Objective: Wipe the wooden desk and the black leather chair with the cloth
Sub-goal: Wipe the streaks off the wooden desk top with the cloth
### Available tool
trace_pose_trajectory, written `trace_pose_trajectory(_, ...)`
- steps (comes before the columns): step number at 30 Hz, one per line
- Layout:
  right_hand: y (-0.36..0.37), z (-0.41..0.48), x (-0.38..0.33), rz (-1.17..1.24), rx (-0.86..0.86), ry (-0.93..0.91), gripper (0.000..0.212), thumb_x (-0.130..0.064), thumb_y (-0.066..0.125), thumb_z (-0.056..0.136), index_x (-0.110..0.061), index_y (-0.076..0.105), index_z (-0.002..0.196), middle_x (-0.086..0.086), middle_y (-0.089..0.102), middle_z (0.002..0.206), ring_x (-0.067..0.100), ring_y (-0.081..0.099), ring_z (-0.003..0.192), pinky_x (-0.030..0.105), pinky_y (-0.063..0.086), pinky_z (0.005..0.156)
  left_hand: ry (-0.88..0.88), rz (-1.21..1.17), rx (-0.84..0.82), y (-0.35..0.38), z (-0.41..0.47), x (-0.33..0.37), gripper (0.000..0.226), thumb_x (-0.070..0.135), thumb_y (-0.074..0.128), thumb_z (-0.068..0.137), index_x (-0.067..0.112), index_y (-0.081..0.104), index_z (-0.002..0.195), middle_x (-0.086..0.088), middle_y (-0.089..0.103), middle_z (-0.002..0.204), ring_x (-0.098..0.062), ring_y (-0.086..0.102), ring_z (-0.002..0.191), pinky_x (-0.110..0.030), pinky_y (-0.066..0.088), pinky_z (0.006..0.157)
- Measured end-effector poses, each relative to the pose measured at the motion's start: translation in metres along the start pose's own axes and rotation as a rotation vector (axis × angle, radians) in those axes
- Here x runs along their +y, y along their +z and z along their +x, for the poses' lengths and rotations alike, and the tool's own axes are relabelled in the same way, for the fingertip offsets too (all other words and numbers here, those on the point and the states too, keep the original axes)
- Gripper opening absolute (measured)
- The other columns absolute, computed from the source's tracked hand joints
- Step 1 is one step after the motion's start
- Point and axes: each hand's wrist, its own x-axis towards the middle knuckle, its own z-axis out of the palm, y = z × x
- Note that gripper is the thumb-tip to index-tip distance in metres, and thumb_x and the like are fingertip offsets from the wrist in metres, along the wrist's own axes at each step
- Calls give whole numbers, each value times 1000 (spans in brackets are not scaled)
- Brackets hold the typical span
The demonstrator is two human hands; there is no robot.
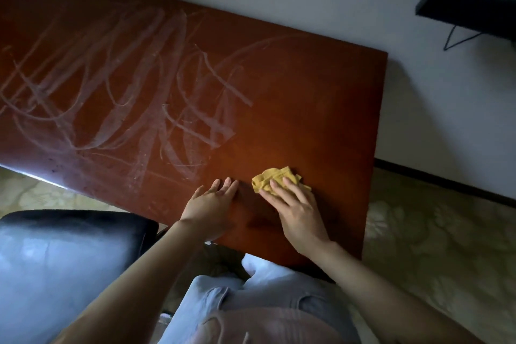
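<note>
One cloth point(275, 177) beneath right fingers point(280, 190)

Right hand point(300, 215) presses yellow cloth point(276, 179) on wooden desk point(293, 98); left hand point(212, 201) rests flat beside.

We log one person, seen from above. The left forearm point(139, 274) and right forearm point(377, 282) are bare from the frame edge down to the left grip point(215, 198) and right grip point(298, 212). We note pale blue-grey jeans point(279, 288), faded, with stitched seams and a pocket edge. At the bottom edge, a pinkish top point(265, 327), creased.
</note>
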Motion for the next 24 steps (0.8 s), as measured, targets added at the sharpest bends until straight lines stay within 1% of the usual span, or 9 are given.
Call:
trace_pose_trajectory(2,2,-26,0,-36,39,-11,57,1,64,78,-27,59,128,-1,56,134,27,47,128,46,41,101,15,30,-12,-1,0,0,100,54,61,85,23,-7,152,-1,1,162,-20,5,148,-40,11,118)
trace_pose_trajectory(4,1,-49,6,-81,40,-48,60,2,68,76,-27,59,127,-1,55,134,26,46,129,47,41,102,32,59,-14,-1,0,0,106,58,63,81,23,-8,152,-2,1,162,-21,6,148,-40,11,118)
trace_pose_trajectory(8,-10,-81,36,-152,26,-115,57,2,59,80,-26,57,130,-1,55,134,26,42,132,48,42,101,74,93,-30,-2,-1,-5,105,60,61,81,26,-8,152,0,-3,162,-20,3,148,-39,13,119)
trace_pose_trajectory(10,-21,-83,53,-168,2,-82,64,8,67,76,-24,57,130,0,55,134,28,42,132,49,43,101,97,104,-28,-2,-1,-7,104,61,60,82,26,-8,152,1,-4,162,-20,3,148,-38,14,119)
trace_pose_trajectory(12,-31,-76,68,-167,-59,-29,71,11,71,71,-24,56,131,2,53,136,30,40,133,51,42,101,111,96,-23,-2,-1,-8,105,61,59,82,26,-11,152,0,-3,162,-20,3,148,-39,16,119)
trace_pose_trajectory(14,-40,-60,79,-151,-111,50,68,9,65,78,-25,51,135,2,48,141,30,33,137,53,40,103,118,73,-31,-1,-2,-9,109,61,61,81,25,-15,151,0,-4,161,-21,2,148,-39,17,119)
trace_pose_trajectory(16,-45,-41,87,-142,-138,149,60,3,56,88,-27,43,139,2,40,146,28,24,141,53,34,107,123,61,-39,0,-4,-11,111,62,61,80,24,-17,150,0,-6,161,-20,0,148,-40,16,119)
trace_pose_trajectory(20,-46,4,93,-94,-158,328,53,-8,44,97,-30,32,144,-1,29,152,27,14,144,50,22,115,135,50,-38,2,-6,-15,109,63,58,82,23,-17,150,2,-10,161,-18,-4,148,-40,13,120)
trace_pose_trajectory(24,-35,41,77,-32,-101,485,52,-7,42,98,-29,34,144,-1,30,152,28,12,145,50,20,114,155,92,-54,3,-8,-23,101,64,50,86,23,-17,150,7,-16,160,-14,-9,147,-46,6,120)
